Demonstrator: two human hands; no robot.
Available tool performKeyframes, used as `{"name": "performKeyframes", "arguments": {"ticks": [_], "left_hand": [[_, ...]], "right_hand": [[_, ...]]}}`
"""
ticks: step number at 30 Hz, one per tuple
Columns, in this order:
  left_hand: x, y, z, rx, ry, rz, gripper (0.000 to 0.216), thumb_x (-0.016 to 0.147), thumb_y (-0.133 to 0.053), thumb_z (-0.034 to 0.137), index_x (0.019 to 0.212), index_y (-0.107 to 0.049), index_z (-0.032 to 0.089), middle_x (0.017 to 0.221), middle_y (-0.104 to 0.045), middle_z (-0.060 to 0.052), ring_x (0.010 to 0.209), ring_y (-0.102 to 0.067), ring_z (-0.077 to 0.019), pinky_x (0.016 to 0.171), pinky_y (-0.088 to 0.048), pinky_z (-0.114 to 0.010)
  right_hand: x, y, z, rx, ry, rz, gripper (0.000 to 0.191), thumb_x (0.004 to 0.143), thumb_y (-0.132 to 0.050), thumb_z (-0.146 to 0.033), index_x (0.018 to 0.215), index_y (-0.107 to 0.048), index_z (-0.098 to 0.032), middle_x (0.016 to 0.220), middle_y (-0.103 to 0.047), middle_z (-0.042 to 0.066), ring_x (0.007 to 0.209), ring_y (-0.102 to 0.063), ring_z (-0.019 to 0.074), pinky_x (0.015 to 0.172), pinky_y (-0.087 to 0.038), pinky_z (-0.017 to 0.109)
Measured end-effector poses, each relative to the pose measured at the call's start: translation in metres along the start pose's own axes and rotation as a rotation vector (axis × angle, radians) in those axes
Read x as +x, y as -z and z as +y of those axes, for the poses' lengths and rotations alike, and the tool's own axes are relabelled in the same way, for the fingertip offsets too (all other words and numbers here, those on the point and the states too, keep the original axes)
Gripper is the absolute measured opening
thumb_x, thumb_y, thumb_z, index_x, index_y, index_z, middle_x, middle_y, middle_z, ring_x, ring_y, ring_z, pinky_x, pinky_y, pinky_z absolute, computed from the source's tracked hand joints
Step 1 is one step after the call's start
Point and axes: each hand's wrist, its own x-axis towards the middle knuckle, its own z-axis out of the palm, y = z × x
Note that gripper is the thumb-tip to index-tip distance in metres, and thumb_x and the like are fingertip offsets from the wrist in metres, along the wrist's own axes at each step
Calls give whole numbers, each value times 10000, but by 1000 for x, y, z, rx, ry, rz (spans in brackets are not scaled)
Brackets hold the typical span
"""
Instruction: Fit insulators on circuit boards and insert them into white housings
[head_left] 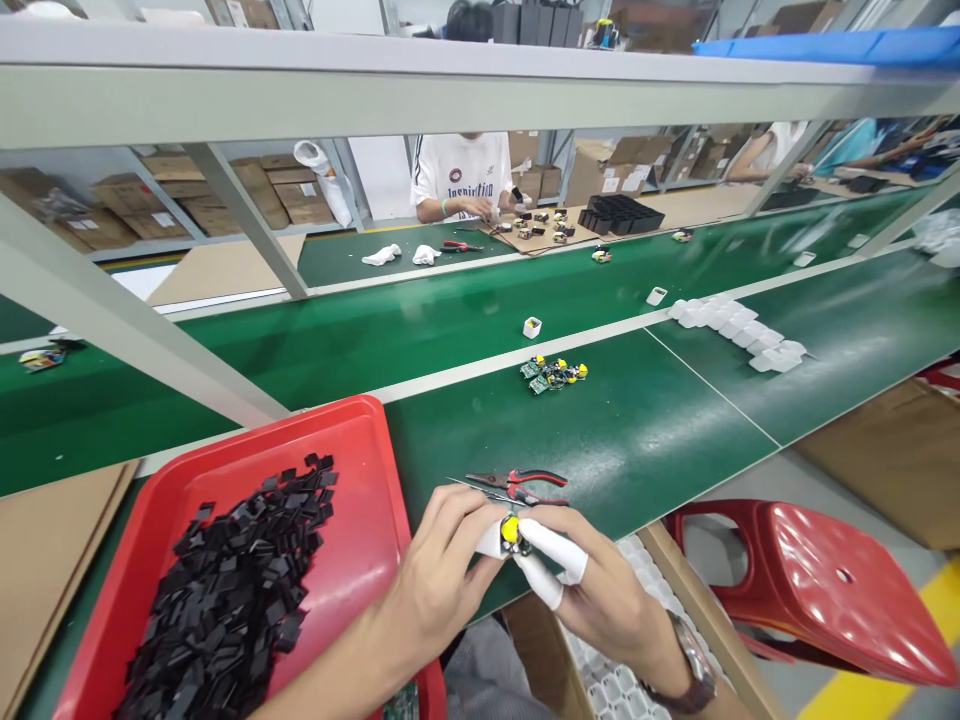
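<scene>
My left hand (450,545) is closed around a small white plastic housing (491,540). Against the housing's opening sits a small circuit board with a yellow part (511,530), pinched by my right hand (600,580), whose thumb and index finger wear white finger cots. How far the board goes into the housing cannot be made out. Just beyond my fingers lie red-and-black pliers (525,485) and a thin pointed tool, partly hidden. Farther off, a cluster of similar circuit boards (553,374) rests on the green bench.
A red tray (356,560) of black foam-like pieces (240,590) stands at left. White housings (739,330) line the bench at right; another (532,327) sits on the green conveyor. A red stool (847,590) and a box of white housings are at lower right. A co-worker (463,180) sits opposite.
</scene>
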Motion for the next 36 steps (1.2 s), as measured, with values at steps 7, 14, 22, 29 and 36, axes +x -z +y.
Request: {"name": "performKeyframes", "arguments": {"ticks": [7, 14, 22, 29, 36], "left_hand": [[-1, -2, 2, -87, 31, -9, 370, 925, -657, 22, 1260, -603, 169, 1115, -619, -104, 1053, -596, -229, 906, -553, -372], [-3, -11, 2, -208, 26, -71, 345, 906, -675, 10, 1209, -613, 162, 1135, -652, -106, 1099, -610, -221, 961, -554, -354], [-9, -10, -7, -6, -125, -218, 284, 957, -607, 51, 1217, -622, 164, 1132, -698, -120, 1069, -628, -253, 888, -594, -385], [-25, -28, -23, 20, -1, -338, 179, 1003, -559, 145, 1140, -669, 175, 1136, -689, -144, 990, -695, -254, 786, -618, -359], [-1, -45, -39, -310, 435, -382, 258, 1000, -591, 399, 1004, -744, 191, 966, -799, -86, 828, -769, -212, 744, -629, -311]], "right_hand": [[1, 3, 11, 272, -91, -59, 681, 908, -744, -111, 1516, -500, -296, 1400, -643, 135, 1256, -642, 294, 1044, -580, 497], [-11, -18, 23, 1076, -689, -89, 524, 853, -851, -320, 1323, -627, -261, 1278, -725, 107, 1159, -722, 261, 1059, -576, 482], [-22, -22, 33, 942, -820, 16, 709, 699, -962, -324, 1316, -616, -268, 1230, -755, 89, 1064, -754, 248, 1004, -608, 475], [-33, 18, 59, 518, -815, 217, 397, 897, -764, -468, 1226, -705, -255, 1264, -743, 100, 1162, -719, 275, 1087, -554, 514], [-51, 20, 69, 357, -755, 202, 277, 964, -687, -401, 1206, -720, -272, 1247, -734, 74, 1160, -713, 247, 1056, -577, 438]]}}
